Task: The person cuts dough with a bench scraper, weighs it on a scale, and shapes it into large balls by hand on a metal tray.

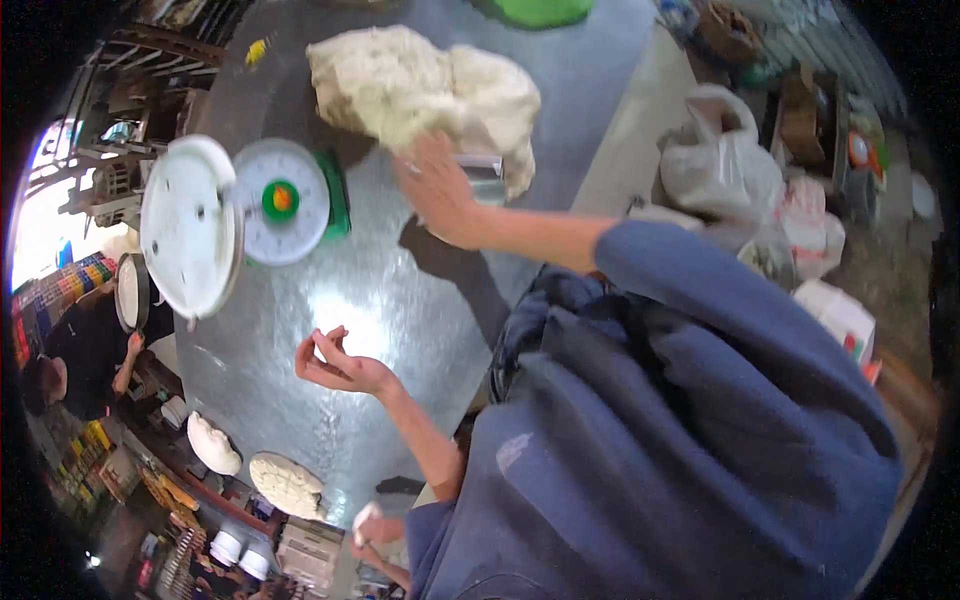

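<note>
Near the top of my view, on the metal surface, lies the big lump of dough. My right hand is at its lower edge, fingers stretched out and blurred, with a metal scraper right beside it; I cannot tell whether they grip that tool or only press on the lump. My left hand hangs over the surface well apart from it, fingers loosely curled around nothing that I can see.

I judge the step in hand to be right-handed work on the dough, perhaps with the scraper. The next move, as I read it, calls for a sure hold on that tool and steady contact at the lower edge, with the left free to lend support.

The dough's long axis runs across my view from left to right, dipping slightly rightward, where one lobe hangs down past the scraper. It is too irregular for me to name a front. Below and left of it stands a scale, dial toward me, beside its white pan.
</note>
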